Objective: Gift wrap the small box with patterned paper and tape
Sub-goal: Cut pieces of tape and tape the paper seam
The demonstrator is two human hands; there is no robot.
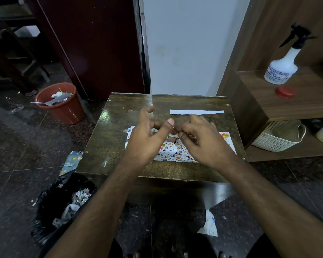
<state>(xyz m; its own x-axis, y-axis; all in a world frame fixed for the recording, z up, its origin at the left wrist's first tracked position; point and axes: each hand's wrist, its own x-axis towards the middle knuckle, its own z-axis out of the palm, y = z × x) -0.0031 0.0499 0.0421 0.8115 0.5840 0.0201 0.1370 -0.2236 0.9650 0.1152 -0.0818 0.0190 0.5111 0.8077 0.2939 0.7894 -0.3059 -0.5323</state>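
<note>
Hovering over the middle of the small dark table (104,146), both hands are meeting just above the patterned paper (172,151). The left hand (147,138) is sitting at about nine o'clock of the paper, its thumb pointing up toward twelve and its fingers loosely bent; the right hand (203,140) is sitting at about three o'clock, its fingers curling in toward the left thumb. The fingertips of the two hands are nearly touching, and whether they are pinching a bit of clear tape between them I cannot tell, since nothing is showing plainly there.

The paper, white with coloured eggs and leaves, is lying flat on the table beneath the hands, and a small part of the box (169,137) is peeking out between them, mostly hidden.

A white paper strip (196,112) is lying at twelve o'clock of the hands, well apart from the patterned paper. An orange bin (63,107) is standing on the floor at ten o'clock of the table, and a black bag (52,202) with scraps is lying at seven o'clock. At two o'clock a white spray bottle (283,66) is standing on a wooden shelf (268,101), with a red lid (285,92) just beside it and a cream basket (280,136) on the level below.
</note>
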